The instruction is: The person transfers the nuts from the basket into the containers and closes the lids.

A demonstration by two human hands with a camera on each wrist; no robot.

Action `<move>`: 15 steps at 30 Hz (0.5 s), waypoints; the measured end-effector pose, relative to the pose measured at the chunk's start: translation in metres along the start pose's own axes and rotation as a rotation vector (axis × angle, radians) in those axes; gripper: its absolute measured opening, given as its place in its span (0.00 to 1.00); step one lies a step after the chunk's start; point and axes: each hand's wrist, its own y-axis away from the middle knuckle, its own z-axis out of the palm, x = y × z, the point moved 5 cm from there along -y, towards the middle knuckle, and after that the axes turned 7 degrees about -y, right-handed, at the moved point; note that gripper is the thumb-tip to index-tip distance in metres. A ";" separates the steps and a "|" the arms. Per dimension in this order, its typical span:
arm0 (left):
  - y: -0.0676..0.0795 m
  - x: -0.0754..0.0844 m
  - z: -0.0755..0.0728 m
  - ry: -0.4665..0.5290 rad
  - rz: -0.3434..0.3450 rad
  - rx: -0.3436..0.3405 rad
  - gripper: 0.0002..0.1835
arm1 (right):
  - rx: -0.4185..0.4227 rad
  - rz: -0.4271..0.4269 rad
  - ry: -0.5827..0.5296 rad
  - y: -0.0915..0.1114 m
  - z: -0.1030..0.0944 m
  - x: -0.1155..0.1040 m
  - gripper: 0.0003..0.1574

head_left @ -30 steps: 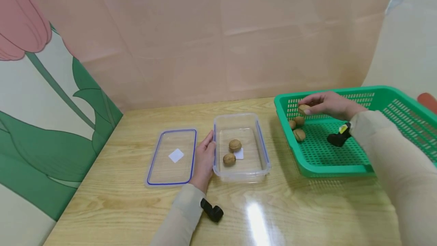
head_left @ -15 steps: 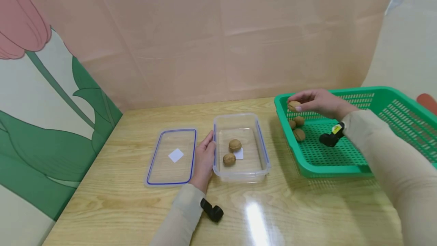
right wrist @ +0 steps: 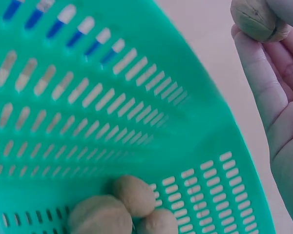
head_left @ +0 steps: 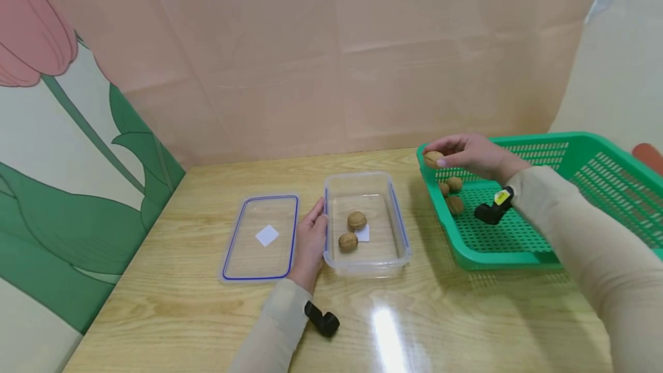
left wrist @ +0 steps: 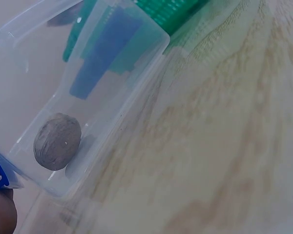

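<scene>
My right hand (head_left: 468,153) pinches a walnut (head_left: 433,159) between thumb and fingers, above the far left corner of the green basket (head_left: 456,252). In the right wrist view the walnut (right wrist: 254,18) sits at the fingertips, higher than the basket rim. Several more walnuts (head_left: 454,205) lie inside against the basket's left wall. With relaxed fingers, my left hand (head_left: 309,243) rests along the left side of a clear plastic food container (head_left: 380,252). Two walnuts (head_left: 348,242) are in that container, near a white square label; one walnut (left wrist: 57,141) shows through its wall in the left wrist view.
A clear lid (head_left: 248,255) with a blue seal lies flat on the wooden table (head_left: 171,309), left of my left hand. A strip of table separates container and basket. Pinkish-brown sheeting (head_left: 311,62) covers the wall behind; a painted flower (head_left: 36,33) is at left.
My right hand has moved left with the walnut, from over the basket's inside to its left rim. The left hand, container and lid stay where they were.
</scene>
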 end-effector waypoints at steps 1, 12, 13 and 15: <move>0.000 0.000 0.000 0.003 -0.001 -0.003 0.24 | -0.003 -0.005 0.002 -0.001 0.002 -0.001 0.20; -0.001 -0.001 0.001 0.011 0.002 -0.018 0.24 | -0.092 -0.093 -0.087 -0.015 0.023 -0.015 0.21; -0.001 -0.001 0.001 0.012 0.003 -0.015 0.24 | -0.089 -0.094 -0.077 -0.017 0.025 -0.016 0.21; -0.001 0.000 0.001 0.010 0.006 -0.010 0.24 | -0.086 -0.095 -0.057 -0.019 0.029 -0.018 0.20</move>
